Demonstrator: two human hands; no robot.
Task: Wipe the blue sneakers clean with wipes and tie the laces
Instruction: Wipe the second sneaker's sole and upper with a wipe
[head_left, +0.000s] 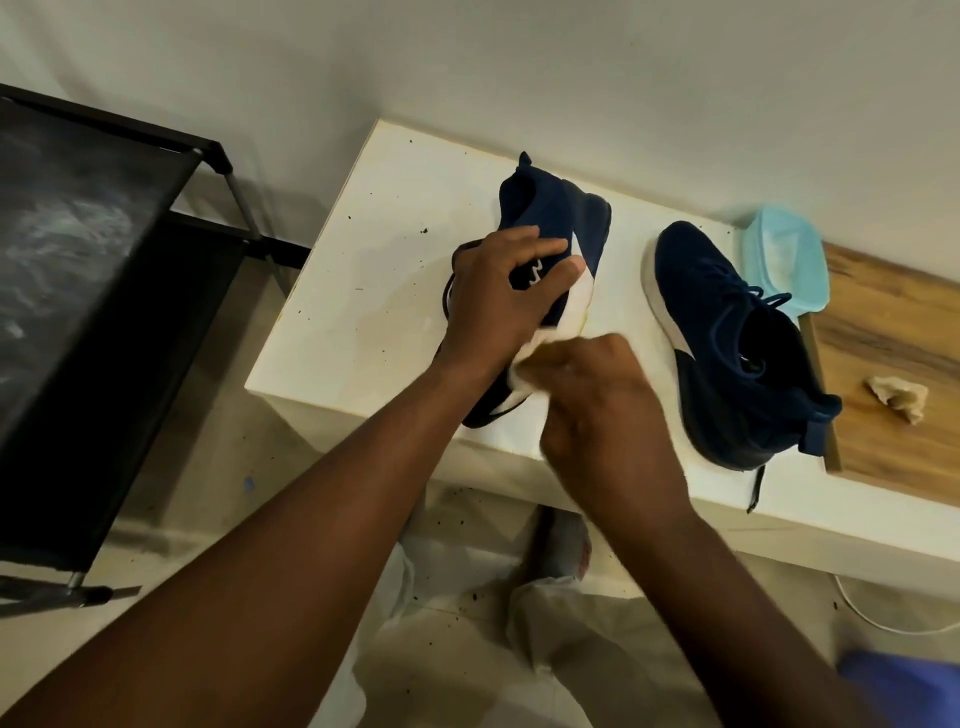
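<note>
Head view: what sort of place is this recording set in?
Probably a home entryway or room corner: a black fabric shoe rack beside a low white bench against a plain wall, with a tiled floor.

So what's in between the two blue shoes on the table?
Nothing. In the head view, only bare white tabletop shows between the shoe being wiped and the other sneaker. The right hand with the wipe sits nearer, beside the first shoe.

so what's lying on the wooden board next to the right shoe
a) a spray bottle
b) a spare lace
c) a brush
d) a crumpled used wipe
d: a crumpled, browned wipe lies alone on the wooden board, just right of the second sneaker; no lace, brush or bottle lies there.
</note>
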